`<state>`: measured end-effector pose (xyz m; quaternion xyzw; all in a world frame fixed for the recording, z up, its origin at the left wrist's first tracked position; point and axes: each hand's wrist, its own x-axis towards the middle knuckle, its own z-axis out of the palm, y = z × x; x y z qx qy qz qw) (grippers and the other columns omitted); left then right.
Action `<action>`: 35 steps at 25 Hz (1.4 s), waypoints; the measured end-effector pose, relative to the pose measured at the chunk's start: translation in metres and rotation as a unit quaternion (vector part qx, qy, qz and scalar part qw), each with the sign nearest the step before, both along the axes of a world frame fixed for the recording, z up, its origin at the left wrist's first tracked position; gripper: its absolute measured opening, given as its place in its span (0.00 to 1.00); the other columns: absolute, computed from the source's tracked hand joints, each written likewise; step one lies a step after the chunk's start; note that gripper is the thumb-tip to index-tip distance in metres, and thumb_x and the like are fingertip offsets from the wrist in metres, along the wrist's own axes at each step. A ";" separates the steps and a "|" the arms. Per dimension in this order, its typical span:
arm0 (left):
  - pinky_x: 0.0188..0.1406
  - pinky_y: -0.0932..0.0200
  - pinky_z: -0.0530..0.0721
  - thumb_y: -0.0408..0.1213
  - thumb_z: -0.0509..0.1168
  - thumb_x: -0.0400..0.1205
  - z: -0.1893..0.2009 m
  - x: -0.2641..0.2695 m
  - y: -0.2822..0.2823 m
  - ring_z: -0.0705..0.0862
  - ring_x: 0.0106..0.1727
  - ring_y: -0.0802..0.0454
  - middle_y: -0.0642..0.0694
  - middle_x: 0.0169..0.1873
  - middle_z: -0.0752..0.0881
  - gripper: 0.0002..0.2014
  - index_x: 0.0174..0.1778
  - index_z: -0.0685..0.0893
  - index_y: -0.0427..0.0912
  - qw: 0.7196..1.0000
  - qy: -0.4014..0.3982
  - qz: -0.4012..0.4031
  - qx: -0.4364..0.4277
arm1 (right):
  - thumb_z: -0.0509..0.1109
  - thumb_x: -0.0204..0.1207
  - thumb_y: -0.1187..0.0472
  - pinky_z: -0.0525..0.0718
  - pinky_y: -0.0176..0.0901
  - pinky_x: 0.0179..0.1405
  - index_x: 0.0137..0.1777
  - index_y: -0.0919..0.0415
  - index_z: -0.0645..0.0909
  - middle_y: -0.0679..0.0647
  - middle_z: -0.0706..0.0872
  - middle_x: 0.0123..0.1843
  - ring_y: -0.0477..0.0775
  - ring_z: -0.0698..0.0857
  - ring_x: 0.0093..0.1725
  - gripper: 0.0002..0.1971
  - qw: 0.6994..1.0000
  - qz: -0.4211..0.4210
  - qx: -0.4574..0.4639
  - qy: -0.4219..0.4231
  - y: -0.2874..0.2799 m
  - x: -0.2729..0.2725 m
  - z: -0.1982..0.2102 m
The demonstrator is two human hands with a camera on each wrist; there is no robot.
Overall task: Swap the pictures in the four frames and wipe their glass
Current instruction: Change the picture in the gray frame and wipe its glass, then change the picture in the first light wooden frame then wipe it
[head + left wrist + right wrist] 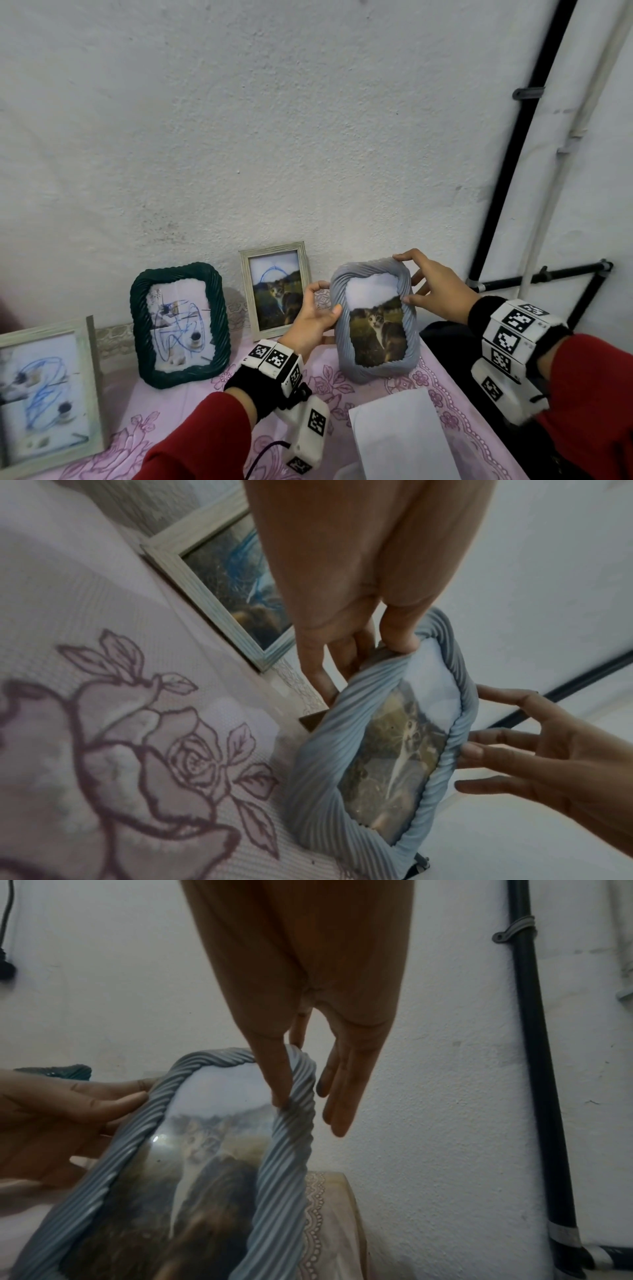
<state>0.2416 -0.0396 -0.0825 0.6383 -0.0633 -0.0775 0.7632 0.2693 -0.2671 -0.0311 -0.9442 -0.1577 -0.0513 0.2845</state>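
grey rope-rim frame (375, 320): light, rigid, ribbed rim, fragile glass; judged. your left hand (313, 320) pinches its side, right hand (433, 291) its top corner, fingers spread. hold by rims only.

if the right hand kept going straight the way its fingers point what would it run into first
Probably the grey-blue frame itself: the right hand points left at its right edge, thumb already on the rim. Beyond that sits the left hand on the opposite edge.
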 end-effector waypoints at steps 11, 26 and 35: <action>0.43 0.70 0.81 0.28 0.62 0.82 0.022 -0.004 0.034 0.81 0.48 0.55 0.41 0.51 0.81 0.19 0.69 0.68 0.42 0.981 -0.093 0.098 0.139 | 0.72 0.72 0.65 0.74 0.47 0.70 0.72 0.57 0.70 0.60 0.73 0.65 0.56 0.75 0.67 0.28 0.996 -0.021 0.022 -0.088 0.026 -0.010 0.027; 0.68 0.53 0.74 0.28 0.65 0.78 0.077 0.021 0.138 0.80 0.64 0.48 0.43 0.60 0.84 0.14 0.60 0.81 0.40 0.811 -0.237 0.238 0.479 | 0.68 0.77 0.62 0.77 0.54 0.66 0.61 0.61 0.82 0.57 0.84 0.62 0.56 0.81 0.63 0.14 0.994 0.054 -0.019 -0.097 0.158 0.022 0.061; 0.67 0.54 0.59 0.51 0.64 0.80 0.067 0.066 0.157 0.77 0.68 0.50 0.51 0.66 0.81 0.23 0.71 0.74 0.49 0.718 -0.177 0.169 0.652 | 0.66 0.80 0.59 0.65 0.55 0.73 0.74 0.57 0.70 0.55 0.75 0.74 0.58 0.72 0.74 0.23 0.970 0.025 -0.239 -0.026 0.188 0.074 0.050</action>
